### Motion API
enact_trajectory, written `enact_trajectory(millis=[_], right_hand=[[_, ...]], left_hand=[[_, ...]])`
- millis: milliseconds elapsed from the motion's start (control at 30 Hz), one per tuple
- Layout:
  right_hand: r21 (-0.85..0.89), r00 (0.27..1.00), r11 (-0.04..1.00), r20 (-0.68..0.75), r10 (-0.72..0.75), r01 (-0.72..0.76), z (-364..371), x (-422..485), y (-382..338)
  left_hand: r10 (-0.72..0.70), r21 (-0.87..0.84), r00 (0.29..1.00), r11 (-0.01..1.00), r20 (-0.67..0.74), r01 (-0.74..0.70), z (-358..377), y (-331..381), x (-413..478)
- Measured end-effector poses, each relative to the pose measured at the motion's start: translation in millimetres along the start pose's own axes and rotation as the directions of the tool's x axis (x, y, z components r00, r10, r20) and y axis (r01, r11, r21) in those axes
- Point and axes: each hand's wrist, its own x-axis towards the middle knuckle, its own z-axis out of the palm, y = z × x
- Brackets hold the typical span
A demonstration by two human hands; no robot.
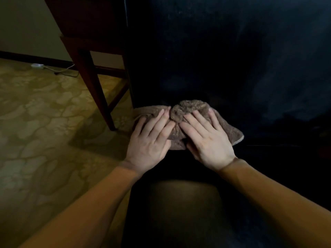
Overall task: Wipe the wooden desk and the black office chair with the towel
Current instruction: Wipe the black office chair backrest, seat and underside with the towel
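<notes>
brown terry cloth is seen bunched at the back of a black seat [180,203]: the towel [188,113] is pressed onto the black office chair [223,59], right where the seat meets the tall backrest, with one crumpled fold raised against the backrest and a paler edge spread out to the right. the left hand [149,142] is laid flat on the left part of the towel, its fingers [162,120] stretched out straight and slightly spread, nothing being gripped. the right hand [208,142] is laid flat on the right part in the same way, fingers extended and pressing down on the cloth rather than curled round it. the two hands are set just beside each other, their inner edges close together over the middle of the towel. both forearms are covered by orange-brown sleeves [86,203] that reach the wrists. a dull sheen is caught on the near part of the seat, while the backrest is lost in deep shadow and little detail can be made out. to the left of the chair, the wooden desk [84,20] is seen, dark reddish-brown, with a slanted leg [95,90] planted on the patterned yellowish carpet [35,131]. near the far wall, a white cable [59,69] with a small white block is laid on the carpet beside a dark skirting board [26,57].
</notes>
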Motion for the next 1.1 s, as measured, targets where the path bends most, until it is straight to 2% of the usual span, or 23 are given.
enact_trajectory(millis=[133,200,267,333,400,467,500,533,600,667,700,800,900,1000,1067,1100], right_hand=[[0.114,0.993,0.992,0.111,0.039,-0.052,-13.1,-7.9,-15.4],[0.137,0.977,0.983,0.190,0.095,-0.122,-25.8,-5.5,-23.2],[0.125,0.926,0.965,0.332,0.179,-0.231,-36.9,3.5,-32.8],[0.069,0.810,0.935,0.525,0.262,-0.347,-51.6,19.3,-39.3],[0.027,0.626,0.866,0.702,0.339,-0.500,-60.9,40.7,-42.6],[-0.009,0.410,0.740,0.828,0.382,-0.673,-74.0,61.1,-41.6],[-0.015,0.331,0.682,0.866,0.375,-0.731,-79.9,67.1,-40.9],[-0.015,0.277,0.637,0.893,0.356,-0.771,-87.7,70.1,-41.8],[-0.007,0.219,0.559,0.916,0.336,-0.829,-110.8,62.6,-48.5],[0.023,0.210,0.455,0.907,0.365,-0.890,-136.7,42.1,-58.8],[0.044,0.220,0.414,0.895,0.389,-0.909,-149.0,31.8,-64.5],[0.102,0.292,0.375,0.818,0.496,-0.921,-184.6,9.1,-81.1],[0.149,0.434,0.457,0.657,0.617,-0.877,-226.1,9.9,-89.4],[0.237,0.645,0.602,0.353,0.678,-0.763,-271.8,35.6,-84.3],[0.267,0.744,0.699,0.136,0.654,-0.663,-302.1,66.6,-71.5],[0.256,0.771,0.740,0.039,0.635,-0.623,-315.9,84.8,-63.0]], left_hand=[[-0.007,-0.150,0.979,0.988,0.203,0.038,-22.5,3.6,-7.0],[-0.048,-0.199,0.943,0.973,0.331,0.120,-35.9,6.2,-8.2],[-0.136,-0.208,0.889,0.947,0.437,0.246,-48.2,8.0,-5.6],[-0.200,-0.144,0.797,0.931,0.570,0.337,-64.0,7.7,7.7],[-0.217,-0.074,0.643,0.916,0.735,0.394,-75.9,3.5,21.9],[-0.175,-0.085,0.468,0.872,0.866,0.482,-91.5,-4.5,42.1],[-0.133,-0.112,0.392,0.832,0.910,0.543,-100.5,-8.3,52.9],[-0.071,-0.146,0.336,0.804,0.939,0.577,-111.7,-10.3,63.1],[0.059,-0.208,0.284,0.822,0.957,0.530,-134.6,-7.5,78.6],[0.115,-0.226,0.299,0.901,0.947,0.371,-155.7,4.5,88.7],[0.121,-0.220,0.329,0.934,0.937,0.283,-163.8,11.9,92.7],[0.123,-0.205,0.468,0.970,0.875,0.129,-188.3,35.7,103.5],[0.066,-0.192,0.652,0.974,0.755,0.123,-218.9,47.6,122.5],[0.005,-0.187,0.857,0.977,0.516,0.107,-255.1,44.5,157.3],[-0.037,-0.189,0.940,0.976,0.339,0.107,-282.3,35.4,193.1],[-0.067,-0.173,0.966,0.978,0.251,0.113,-294.2,29.2,213.0]])
